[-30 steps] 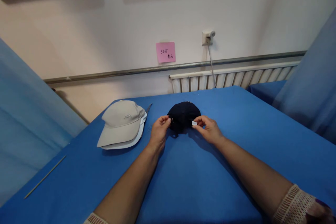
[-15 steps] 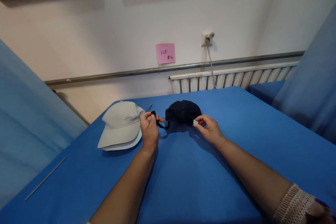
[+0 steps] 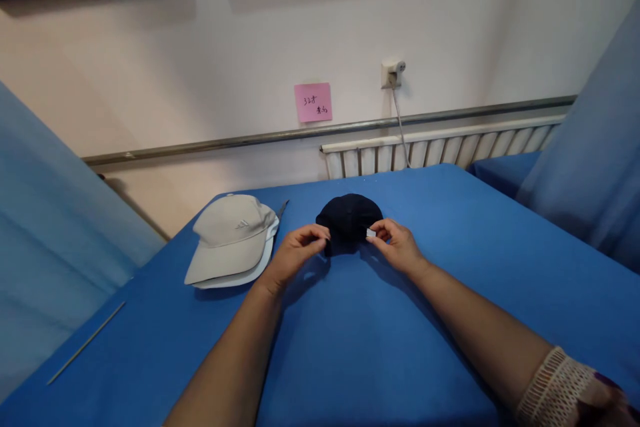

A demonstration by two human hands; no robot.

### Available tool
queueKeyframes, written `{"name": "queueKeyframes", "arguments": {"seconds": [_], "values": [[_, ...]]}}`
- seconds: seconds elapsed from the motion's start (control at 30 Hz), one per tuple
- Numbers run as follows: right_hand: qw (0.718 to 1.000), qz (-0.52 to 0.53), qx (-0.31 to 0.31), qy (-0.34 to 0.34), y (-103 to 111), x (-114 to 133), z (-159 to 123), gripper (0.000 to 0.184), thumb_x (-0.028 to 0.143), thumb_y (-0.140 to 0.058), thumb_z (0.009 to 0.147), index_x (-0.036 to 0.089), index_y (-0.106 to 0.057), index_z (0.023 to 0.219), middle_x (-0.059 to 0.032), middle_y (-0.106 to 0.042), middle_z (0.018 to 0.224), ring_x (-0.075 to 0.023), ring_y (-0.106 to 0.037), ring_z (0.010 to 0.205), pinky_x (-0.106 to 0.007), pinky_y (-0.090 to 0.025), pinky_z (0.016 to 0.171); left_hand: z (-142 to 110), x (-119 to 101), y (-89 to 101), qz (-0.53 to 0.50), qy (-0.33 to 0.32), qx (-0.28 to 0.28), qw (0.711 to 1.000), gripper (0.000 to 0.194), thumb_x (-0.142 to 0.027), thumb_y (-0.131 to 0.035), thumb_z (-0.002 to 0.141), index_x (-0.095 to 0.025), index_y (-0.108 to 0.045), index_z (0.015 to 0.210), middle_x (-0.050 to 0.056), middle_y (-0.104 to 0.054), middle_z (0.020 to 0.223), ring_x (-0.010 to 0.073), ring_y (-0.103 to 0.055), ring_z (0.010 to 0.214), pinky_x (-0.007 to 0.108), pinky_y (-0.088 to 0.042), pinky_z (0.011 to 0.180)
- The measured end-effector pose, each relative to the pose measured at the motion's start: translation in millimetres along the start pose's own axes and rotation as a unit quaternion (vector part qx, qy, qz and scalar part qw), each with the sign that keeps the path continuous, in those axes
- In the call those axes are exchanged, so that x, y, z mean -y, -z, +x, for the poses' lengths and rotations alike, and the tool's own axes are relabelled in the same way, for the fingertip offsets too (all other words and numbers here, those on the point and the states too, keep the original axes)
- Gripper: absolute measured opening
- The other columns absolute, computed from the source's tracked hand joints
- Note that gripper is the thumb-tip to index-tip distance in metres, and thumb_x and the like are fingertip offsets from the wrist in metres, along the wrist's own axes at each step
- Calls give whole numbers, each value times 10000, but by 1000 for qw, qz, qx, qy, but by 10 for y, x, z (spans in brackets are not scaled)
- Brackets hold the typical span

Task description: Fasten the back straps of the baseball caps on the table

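Observation:
A dark navy cap (image 3: 346,215) lies on the blue table (image 3: 380,333), its back toward me. My left hand (image 3: 295,255) pinches the cap's near left edge with fingers closed. My right hand (image 3: 397,245) pinches the near right edge, where a small white tag (image 3: 371,233) shows between its fingertips. To the left, a beige cap (image 3: 231,233) rests stacked on a white cap (image 3: 260,267).
A thin stick (image 3: 85,343) lies near the table's left edge. Blue fabric (image 3: 595,147) hangs at right, and more at left. Behind the table are a white radiator (image 3: 440,147), a wall socket with cable (image 3: 393,73) and a pink note (image 3: 313,102).
My left hand, which had drawn the cap's strap out to the left beside the beige cap, has come back to the dark cap's edge. My right hand has stayed put.

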State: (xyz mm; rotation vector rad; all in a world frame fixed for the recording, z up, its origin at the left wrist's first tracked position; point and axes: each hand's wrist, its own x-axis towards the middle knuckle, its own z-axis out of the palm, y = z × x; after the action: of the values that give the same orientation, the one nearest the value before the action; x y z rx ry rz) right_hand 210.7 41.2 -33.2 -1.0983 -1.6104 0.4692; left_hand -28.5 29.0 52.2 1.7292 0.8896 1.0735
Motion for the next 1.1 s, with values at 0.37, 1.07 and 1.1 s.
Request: {"name": "queueKeyframes", "arguments": {"seconds": [0.37, 1.07, 1.1], "values": [[1000, 10, -11, -26, -16, -94, 21, 150, 325, -648, 778, 204, -637, 865, -19, -644, 787, -142, -586, 640, -282, -501, 615, -129, 90, -409, 216, -37, 59, 974, 166, -252, -587, 810, -265, -738, 876, 44, -713, 842, 220, -628, 776, 335, -468, 754], [1000, 9, 2, -25, -30, -126, 8, 162, 338, -650, 770, 205, -637, 863, -13, -653, 784, -130, -587, 614, -275, -507, 608, -90, 343, -418, 262, -78, 238, 932, 132, -197, -616, 790, -233, -709, 876, 46, -683, 908, 186, -627, 835, 294, -467, 782], [1000, 6, 1, -24, -27, -125, 8, 162, 337, -652, 768, 205, -638, 859, -12, -651, 776, -130, -585, 610, -275, -505, 605, -95, 352, -448, 252, -67, 237, 936, 108, -203, -616, 787, -226, -704, 845, 39, -682, 842, 176, -620, 778, 284, -465, 739]]}}
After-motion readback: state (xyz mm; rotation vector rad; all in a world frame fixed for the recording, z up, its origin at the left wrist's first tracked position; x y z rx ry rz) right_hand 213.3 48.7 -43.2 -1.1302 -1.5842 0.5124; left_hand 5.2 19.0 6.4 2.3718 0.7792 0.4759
